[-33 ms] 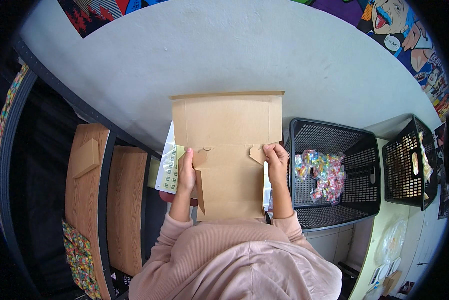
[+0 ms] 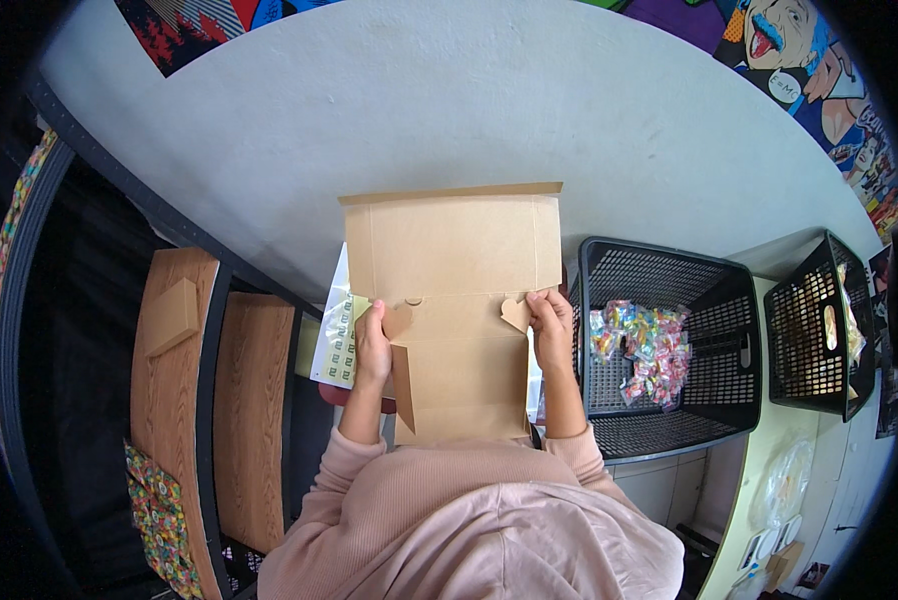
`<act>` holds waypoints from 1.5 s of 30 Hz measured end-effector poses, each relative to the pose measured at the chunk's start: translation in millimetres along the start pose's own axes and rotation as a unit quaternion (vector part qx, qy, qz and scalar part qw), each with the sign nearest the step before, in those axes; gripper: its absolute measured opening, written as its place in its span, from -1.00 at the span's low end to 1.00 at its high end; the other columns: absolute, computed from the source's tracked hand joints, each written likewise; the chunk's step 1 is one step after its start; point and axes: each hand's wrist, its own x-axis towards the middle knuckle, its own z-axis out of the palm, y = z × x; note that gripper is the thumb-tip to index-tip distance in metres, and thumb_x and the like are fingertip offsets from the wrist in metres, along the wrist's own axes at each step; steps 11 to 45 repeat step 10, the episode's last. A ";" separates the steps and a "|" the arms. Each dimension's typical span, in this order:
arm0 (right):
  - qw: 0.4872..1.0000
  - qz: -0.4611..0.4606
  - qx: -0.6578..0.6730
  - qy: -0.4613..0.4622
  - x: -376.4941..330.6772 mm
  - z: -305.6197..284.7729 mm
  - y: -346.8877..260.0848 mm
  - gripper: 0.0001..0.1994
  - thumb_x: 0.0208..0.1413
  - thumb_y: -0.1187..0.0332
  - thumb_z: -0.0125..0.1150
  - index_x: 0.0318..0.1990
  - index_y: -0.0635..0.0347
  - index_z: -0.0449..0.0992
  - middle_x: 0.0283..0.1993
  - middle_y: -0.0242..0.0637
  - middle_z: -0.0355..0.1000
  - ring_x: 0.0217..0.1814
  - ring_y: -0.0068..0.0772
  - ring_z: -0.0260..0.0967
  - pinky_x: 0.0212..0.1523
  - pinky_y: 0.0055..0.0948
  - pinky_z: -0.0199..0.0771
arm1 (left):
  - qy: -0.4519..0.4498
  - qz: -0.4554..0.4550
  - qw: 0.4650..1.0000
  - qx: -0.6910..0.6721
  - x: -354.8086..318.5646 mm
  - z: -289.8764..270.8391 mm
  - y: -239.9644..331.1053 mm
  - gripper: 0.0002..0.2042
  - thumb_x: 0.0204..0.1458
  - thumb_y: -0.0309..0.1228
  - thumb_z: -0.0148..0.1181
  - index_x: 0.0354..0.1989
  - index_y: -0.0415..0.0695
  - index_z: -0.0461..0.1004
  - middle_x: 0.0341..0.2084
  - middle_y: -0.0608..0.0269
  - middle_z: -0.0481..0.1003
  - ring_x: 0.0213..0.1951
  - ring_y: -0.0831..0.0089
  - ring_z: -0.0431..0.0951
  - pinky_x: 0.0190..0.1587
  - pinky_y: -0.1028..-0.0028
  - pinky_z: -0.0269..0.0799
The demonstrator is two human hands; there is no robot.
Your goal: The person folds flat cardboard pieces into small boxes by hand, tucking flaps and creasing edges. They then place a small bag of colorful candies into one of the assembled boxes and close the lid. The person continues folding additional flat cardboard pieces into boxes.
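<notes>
A brown cardboard box [image 2: 469, 375], partly folded, is spread before me with its wide lid panel [image 2: 454, 245] rising on the far side. Its left side wall stands partly up. My left hand [image 2: 373, 345] is closed at the box's left edge, thumb up, beside a rounded corner flap [image 2: 397, 322] that bends inward. On the right, my right hand [image 2: 551, 320] pinches the matching heart-shaped flap [image 2: 514, 314] between thumb and fingers. Sheets with a repeated green print [image 2: 341, 345] lie partly hidden behind my left hand.
A black plastic crate [image 2: 709, 300] with several small colourful packets [image 2: 649, 345] stands to the right, beside another black crate [image 2: 804, 350]. Wooden shelves [image 2: 249, 410] are at the left, one bearing a small folded cardboard box [image 2: 171, 317]. A pale wall [image 2: 449, 100] rises beyond.
The box has tilted slightly and its lid panel has shifted a little left. The right corner flap is turned a bit. Both hands keep their grip.
</notes>
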 end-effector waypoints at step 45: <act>0.995 -0.046 -0.077 0.033 0.8 3.3 4.3 -0.78 0.04 0.30 0.01 -0.57 0.19 0.37 -0.66 -0.58 0.20 -0.64 -0.80 0.05 -0.62 -0.76 -0.01 | 0.022 -0.030 0.999 -0.001 -7.1 13.1 15.2 -0.51 0.02 -0.16 -0.09 -0.08 -0.40 0.18 -0.12 0.08 0.22 -0.06 0.47 0.18 0.02 0.51 0.03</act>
